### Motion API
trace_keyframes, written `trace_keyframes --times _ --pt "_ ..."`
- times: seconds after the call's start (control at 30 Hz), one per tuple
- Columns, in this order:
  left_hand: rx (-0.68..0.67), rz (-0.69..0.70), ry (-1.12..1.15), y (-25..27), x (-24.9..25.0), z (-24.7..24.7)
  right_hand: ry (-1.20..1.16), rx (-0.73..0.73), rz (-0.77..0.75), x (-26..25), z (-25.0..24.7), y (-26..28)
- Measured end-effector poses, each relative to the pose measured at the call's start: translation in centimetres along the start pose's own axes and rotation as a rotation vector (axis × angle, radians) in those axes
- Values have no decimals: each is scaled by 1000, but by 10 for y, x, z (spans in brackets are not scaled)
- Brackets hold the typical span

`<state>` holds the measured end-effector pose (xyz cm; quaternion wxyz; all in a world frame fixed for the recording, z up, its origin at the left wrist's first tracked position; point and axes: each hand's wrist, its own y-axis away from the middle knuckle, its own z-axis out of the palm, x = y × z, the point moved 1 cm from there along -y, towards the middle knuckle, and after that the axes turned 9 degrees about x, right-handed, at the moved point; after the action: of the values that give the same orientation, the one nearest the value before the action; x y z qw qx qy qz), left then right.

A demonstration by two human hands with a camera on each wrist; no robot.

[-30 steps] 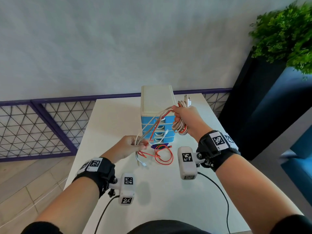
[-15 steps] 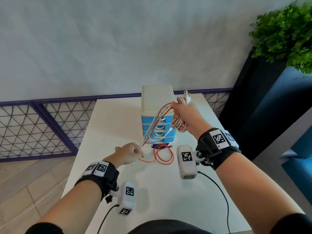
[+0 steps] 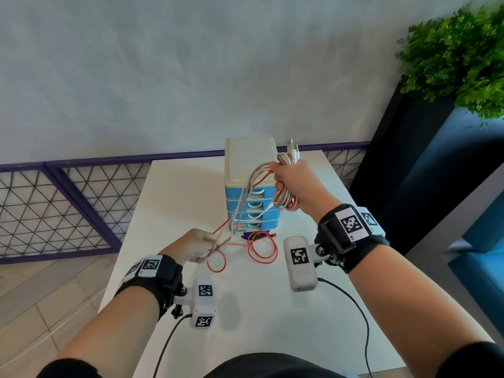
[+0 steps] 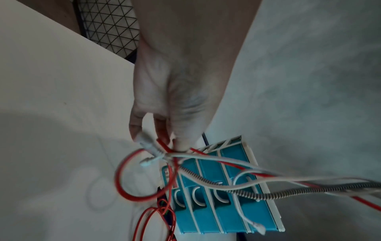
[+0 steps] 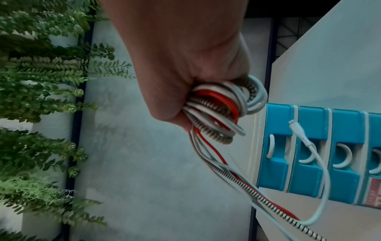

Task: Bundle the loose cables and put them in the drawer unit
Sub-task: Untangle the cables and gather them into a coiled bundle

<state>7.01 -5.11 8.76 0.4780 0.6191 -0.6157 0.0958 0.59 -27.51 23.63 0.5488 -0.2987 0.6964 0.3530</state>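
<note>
Between your two hands, in the head view, a run of cables (image 3: 246, 197) stretches taut: smooth red, smooth white and a striped braided one. Your right hand (image 3: 296, 184) is raised beside the drawer unit (image 3: 249, 170), fist wrapped round the coiled bundle (image 3: 286, 199), plugs poking out above the knuckles. Your left hand (image 3: 192, 248) sits lower and nearer you, fingers curled, pinching the strands' free ends. Beyond it, a thin red wire (image 3: 261, 248) lies in loops on the matte white table (image 3: 272, 309), at the foot of the unit.

From the left wrist, your fingertips (image 4: 181, 143) nip the strands together where a ribbed white plug collar (image 4: 149, 146) juts out. Four glossy blue drawer fronts, each with a white curved handle, show behind.

From the right wrist, your fist (image 5: 181, 78) clamps several tight rounded loops (image 5: 224, 107). One white connector (image 5: 296, 128) dangles free against the drawers.
</note>
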Motion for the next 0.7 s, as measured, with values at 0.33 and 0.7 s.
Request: trace_keyframes --times 0.33,0.7 --pt "-44 13 -559 -2 -10 -8 33 9 -35 -11 7 5" --pt "-8 107 -363 -24 -39 8 29 -7 -14 -12 1 2"
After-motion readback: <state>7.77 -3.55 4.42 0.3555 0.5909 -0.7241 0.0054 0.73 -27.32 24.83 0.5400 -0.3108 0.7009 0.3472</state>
